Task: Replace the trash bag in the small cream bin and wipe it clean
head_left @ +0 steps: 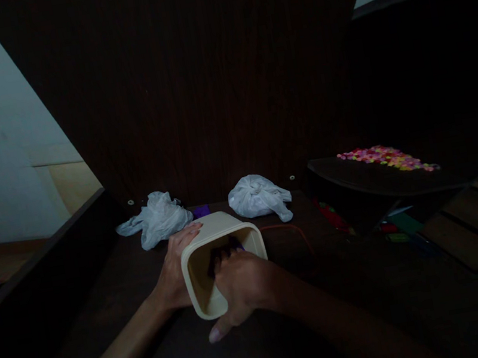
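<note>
A cream plastic bin point(219, 223) lies tilted on its side, its open mouth facing me. My left hand point(179, 264) grips it from the left, fingers spread over its upper side. My right hand point(241, 278) reaches into the mouth, with the thumb stretched outside below the rim. Inside, its fingers press on a dark purple cloth point(234, 242), mostly hidden in shadow. Behind the bin, a bit of purple material point(201, 211) shows on the dark wooden surface point(157, 349).
Crumpled white plastic bags stand at the back, one left point(161, 218) and one right point(260, 197). An orange cord point(294, 227) lies right of the bin. Pink and yellow flowers point(387, 156) rest on a dark shelf point(342, 173). A raised wooden edge point(52, 257) runs along the left.
</note>
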A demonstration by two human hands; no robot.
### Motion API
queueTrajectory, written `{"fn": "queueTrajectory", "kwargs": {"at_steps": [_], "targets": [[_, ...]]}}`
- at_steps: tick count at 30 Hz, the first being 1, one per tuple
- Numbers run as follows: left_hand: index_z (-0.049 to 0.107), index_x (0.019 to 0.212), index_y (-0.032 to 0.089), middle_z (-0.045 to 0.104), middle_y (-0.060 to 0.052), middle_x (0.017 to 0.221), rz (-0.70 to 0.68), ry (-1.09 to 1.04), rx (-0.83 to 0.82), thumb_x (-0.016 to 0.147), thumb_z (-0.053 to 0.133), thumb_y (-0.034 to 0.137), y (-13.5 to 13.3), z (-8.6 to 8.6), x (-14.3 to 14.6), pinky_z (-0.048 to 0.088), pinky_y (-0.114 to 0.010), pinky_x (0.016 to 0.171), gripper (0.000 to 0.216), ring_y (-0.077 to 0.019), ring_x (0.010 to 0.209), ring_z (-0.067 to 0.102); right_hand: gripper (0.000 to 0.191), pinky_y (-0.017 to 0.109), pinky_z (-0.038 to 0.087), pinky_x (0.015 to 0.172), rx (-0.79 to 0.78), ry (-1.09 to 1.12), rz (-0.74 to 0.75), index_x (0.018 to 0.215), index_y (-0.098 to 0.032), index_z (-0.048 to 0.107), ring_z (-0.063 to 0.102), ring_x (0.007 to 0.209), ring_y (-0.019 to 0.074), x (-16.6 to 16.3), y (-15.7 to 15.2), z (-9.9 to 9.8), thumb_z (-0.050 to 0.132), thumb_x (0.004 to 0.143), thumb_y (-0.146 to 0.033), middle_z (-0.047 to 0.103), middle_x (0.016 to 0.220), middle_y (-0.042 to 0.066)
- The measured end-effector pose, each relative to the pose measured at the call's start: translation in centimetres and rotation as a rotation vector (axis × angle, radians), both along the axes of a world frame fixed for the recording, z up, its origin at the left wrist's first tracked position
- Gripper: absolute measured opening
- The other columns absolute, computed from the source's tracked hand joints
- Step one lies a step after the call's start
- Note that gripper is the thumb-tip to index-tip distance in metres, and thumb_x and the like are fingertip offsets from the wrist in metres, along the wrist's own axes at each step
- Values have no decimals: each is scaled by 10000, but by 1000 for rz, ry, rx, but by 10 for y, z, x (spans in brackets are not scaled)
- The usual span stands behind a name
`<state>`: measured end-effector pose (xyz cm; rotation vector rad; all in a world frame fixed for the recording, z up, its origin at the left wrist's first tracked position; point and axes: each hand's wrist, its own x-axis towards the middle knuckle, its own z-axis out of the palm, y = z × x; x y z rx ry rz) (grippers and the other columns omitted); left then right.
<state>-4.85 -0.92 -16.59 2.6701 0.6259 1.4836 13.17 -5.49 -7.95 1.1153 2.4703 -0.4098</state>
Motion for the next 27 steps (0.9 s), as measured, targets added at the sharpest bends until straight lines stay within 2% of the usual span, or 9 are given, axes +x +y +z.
{"fn": "queueTrajectory", "kwargs": {"at_steps": [4, 8, 12, 15, 17, 20, 23, 25, 27], "targets": [[353, 1533, 257, 573, -203, 1397, 6, -15, -7, 739, 796, 535, 1, -1, 0, 505, -640, 1018, 951, -422, 1277, 586, 1089, 563, 331, 1198, -35, 24, -28, 1384, 16, 586, 479, 1389, 461, -2, 3, -2, 771, 634, -752, 527, 1470, 306], [342, 1542, 256, 572, -205, 1394, 2, -14, 6, 761, 775, 538, 1, -1, 1, 507, -638, 1012, 937, -427, 1274, 584, 1302, 553, 267, 1238, -60, 33, 3, 1539, 84, 323, 293, 1493, 485, -3, 3, 7, 858, 606, -649, 292, 1598, 345], [350, 1543, 261, 573, -196, 1391, 12, -36, 26, 811, 740, 505, 3, -4, 2, 507, -636, 1013, 864, -416, 1282, 578, 1217, 506, 222, 1263, -147, 42, 83, 1520, 92, 357, 238, 1517, 466, -5, 1, 15, 801, 684, -673, 234, 1617, 344], [359, 1540, 285, 578, -167, 1390, 37, -53, 13, 853, 698, 469, 5, -8, 0, 510, -616, 1026, 789, -388, 1273, 590, 1271, 499, 257, 1254, -145, 122, 117, 1543, 92, 302, 263, 1510, 464, -1, -5, 18, 776, 679, -711, 236, 1617, 347], [357, 1543, 297, 576, -157, 1401, 41, -55, -5, 851, 693, 496, 6, -10, -2, 516, -608, 1025, 794, -385, 1273, 592, 1280, 484, 314, 1229, -135, 183, 154, 1541, 101, 294, 343, 1480, 454, 5, -13, 20, 776, 677, -711, 291, 1593, 359], [345, 1555, 271, 563, -172, 1417, 26, -42, -20, 821, 698, 582, 6, -10, -3, 504, -623, 1034, 872, -407, 1290, 576, 1146, 447, 416, 1152, -103, 245, 196, 1449, 85, 470, 523, 1363, 416, 15, -25, 21, 765, 684, -716, 483, 1486, 343], [342, 1560, 262, 556, -182, 1417, 21, -30, -17, 802, 723, 568, 5, -9, -2, 491, -621, 1051, 902, -408, 1300, 567, 912, 431, 511, 1004, -67, 264, 185, 1210, -3, 695, 661, 1159, 368, 23, -33, 20, 703, 709, -764, 673, 1273, 271], [346, 1557, 267, 563, -180, 1410, 13, -33, -7, 779, 761, 539, 5, -7, -1, 498, -617, 1042, 923, -405, 1291, 575, 787, 429, 536, 913, -48, 237, 137, 1049, -53, 758, 703, 1016, 336, 26, -35, 19, 653, 753, -775, 737, 1110, 223], [357, 1549, 265, 577, -180, 1396, 0, -40, -2, 733, 804, 550, 4, -5, 0, 509, -618, 1023, 973, -413, 1268, 591, 724, 428, 533, 902, -10, 204, 86, 969, -73, 774, 712, 957, 318, 25, -32, 18, 655, 774, -759, 754, 1019, 194]]}}
